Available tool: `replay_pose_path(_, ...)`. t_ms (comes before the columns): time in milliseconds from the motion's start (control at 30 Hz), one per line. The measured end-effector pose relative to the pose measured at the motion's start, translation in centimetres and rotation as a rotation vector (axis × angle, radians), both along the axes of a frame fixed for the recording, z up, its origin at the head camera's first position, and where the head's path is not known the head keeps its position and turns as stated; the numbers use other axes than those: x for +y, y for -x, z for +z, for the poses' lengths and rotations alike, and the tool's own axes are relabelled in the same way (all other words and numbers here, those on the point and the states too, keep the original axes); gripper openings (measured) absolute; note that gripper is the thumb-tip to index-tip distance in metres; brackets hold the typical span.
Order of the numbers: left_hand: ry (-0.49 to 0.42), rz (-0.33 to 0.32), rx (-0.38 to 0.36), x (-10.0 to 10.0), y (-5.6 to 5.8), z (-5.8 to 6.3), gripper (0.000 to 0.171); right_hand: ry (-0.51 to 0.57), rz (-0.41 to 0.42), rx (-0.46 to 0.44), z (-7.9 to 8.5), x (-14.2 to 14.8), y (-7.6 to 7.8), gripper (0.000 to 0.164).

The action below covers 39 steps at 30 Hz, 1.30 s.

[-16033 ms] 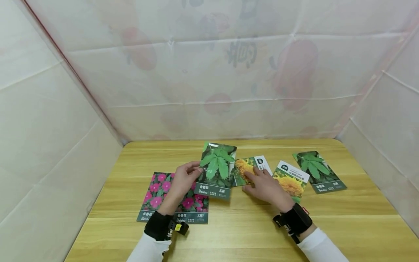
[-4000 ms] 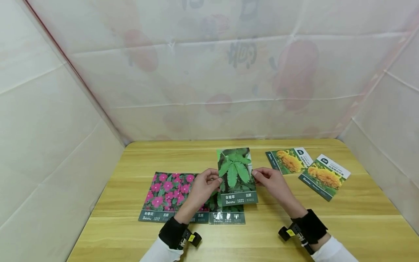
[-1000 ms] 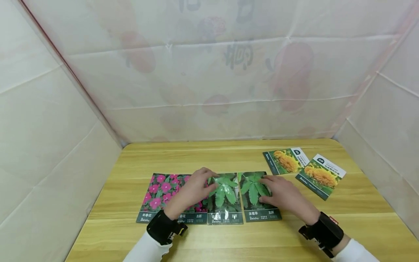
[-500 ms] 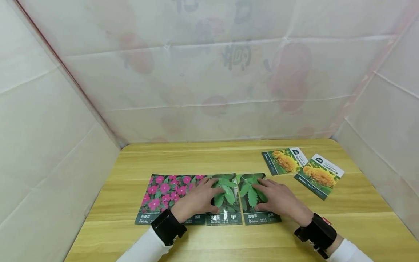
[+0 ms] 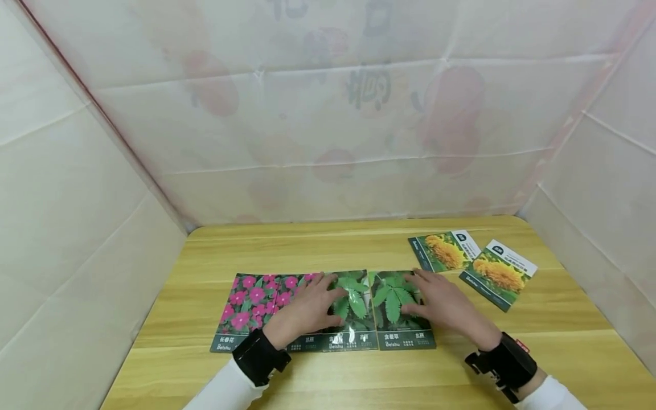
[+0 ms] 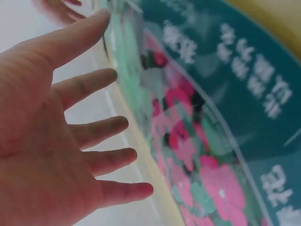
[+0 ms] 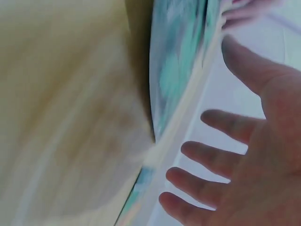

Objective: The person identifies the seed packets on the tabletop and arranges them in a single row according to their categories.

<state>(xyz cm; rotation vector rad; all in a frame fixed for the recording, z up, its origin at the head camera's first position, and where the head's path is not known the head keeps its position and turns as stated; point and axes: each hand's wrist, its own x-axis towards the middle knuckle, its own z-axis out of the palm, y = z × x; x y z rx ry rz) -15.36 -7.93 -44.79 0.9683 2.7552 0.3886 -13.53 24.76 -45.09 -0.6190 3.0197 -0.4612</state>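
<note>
In the head view two pink-flower seed packets and two green-leaf seed packets lie side by side in a row. My left hand is spread over the second pink packet, its fingertips on the left green-leaf packet. My right hand reaches over the right green-leaf packet, fingertips at its right part. Both wrist views show straight, spread fingers with nothing gripped. A narrow gap separates the green packets. The left hand hides much of the second pink packet.
Two yellow-flower seed packets, one farther back and one to its right, lie slanted at the back right of the wooden table. Pale cloth walls stand behind the table and at both sides.
The green packet both hands pinched has been laid right of the other and released. Earlier, the yellow packets moved to the back right. Lately the hands only shift slightly over the row.
</note>
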Motion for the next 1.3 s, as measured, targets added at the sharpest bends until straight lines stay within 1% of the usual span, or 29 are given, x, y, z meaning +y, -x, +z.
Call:
replay_pose_path(100, -0.074, 0.008, 0.035, -0.3, 0.3, 0.5, 0.056, 0.045, -0.105, 0.019, 0.7, 2.0, 0.9, 0.067)
replay_pose_path(167, -0.136, 0.018, 0.052, -0.6, 0.4, 0.8, 0.053, 0.083, -0.181, 0.007, 1.0, 3.7, 1.5, 0.063)
replay_pose_path(233, -0.188, 0.033, 0.067, -0.9, 0.5, 1.0, 0.049, 0.099, -0.258, 0.003, 1.2, 5.7, 2.0, 0.062)
replay_pose_path(300, -0.235, 0.052, 0.066, -1.2, 0.5, 1.1, 0.046, 0.093, -0.317, -0.002, 1.2, 7.8, 2.4, 0.066)
replay_pose_path(433, -0.293, 0.097, 0.069, -2.2, 0.3, 1.2, 0.042, 0.057, -0.381, -0.020, 1.0, 11.9, 3.0, 0.074)
replay_pose_path(600, -0.353, 0.159, 0.065, -3.3, 0.2, 1.3, 0.038, 0.046, -0.444, -0.072, 0.7, 15.9, 3.1, 0.085)
replay_pose_path(733, -0.371, 0.201, 0.053, -4.0, 0.2, 1.4, 0.040, 0.016, -0.483, -0.077, 0.0, 17.9, 3.3, 0.092)
replay_pose_path(833, -0.385, 0.210, 0.044, -4.4, 0.1, 1.4, 0.041, -0.009, -0.515, -0.103, -0.4, 19.1, 3.5, 0.099)
replay_pose_path(933, -0.385, 0.210, 0.048, -4.6, 0.1, 1.3, 0.039, -0.024, -0.510, -0.155, -0.7, 20.0, 3.6, 0.108)
replay_pose_path(1033, -0.375, 0.209, 0.057, -4.8, 0.0, 1.2, 0.038, -0.021, -0.483, -0.204, -0.9, 20.6, 3.8, 0.114)
replay_pose_path(1133, -0.363, 0.215, 0.070, -5.0, 0.0, 1.2, 0.037, -0.003, -0.460, -0.238, -0.9, 20.8, 4.0, 0.111)
replay_pose_path(1233, -0.367, 0.225, 0.070, -5.0, 0.0, 1.2, 0.037, 0.008, -0.443, -0.249, -0.8, 20.8, 4.2, 0.102)
replay_pose_path(1300, -0.370, 0.233, 0.068, -5.0, 0.0, 1.2, 0.037, 0.007, -0.440, -0.245, -0.7, 20.7, 4.3, 0.100)
